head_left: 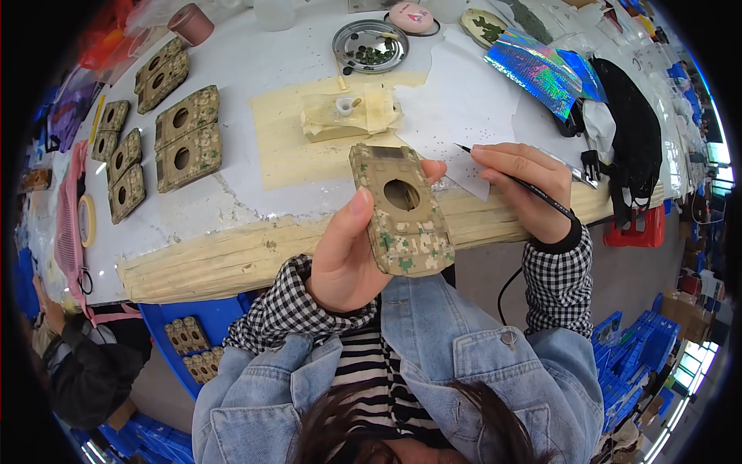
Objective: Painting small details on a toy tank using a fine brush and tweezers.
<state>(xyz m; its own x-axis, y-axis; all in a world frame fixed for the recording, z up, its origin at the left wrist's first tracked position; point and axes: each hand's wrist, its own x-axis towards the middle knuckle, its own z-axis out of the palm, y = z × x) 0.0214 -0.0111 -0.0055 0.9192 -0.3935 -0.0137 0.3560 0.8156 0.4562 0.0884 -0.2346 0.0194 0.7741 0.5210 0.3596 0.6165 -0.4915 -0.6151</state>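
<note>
A tan model tank hull with a green pixel camouflage pattern and a round hole in its top is tilted up in front of me. My left hand is closed round its sides, thumb on the left edge and a fingertip showing at the right. My right hand pinches a thin black paintbrush, its dark tip pointing left, a short way to the right of the hull and apart from it. Beyond the hull, a small white cup sits on a tape-covered block.
Several matching hulls lie at the left of the table. A round metal tray with small dark green pieces stands at the back. At right are shiny holographic film and a black bag. A blue crate holds more hulls below the table edge.
</note>
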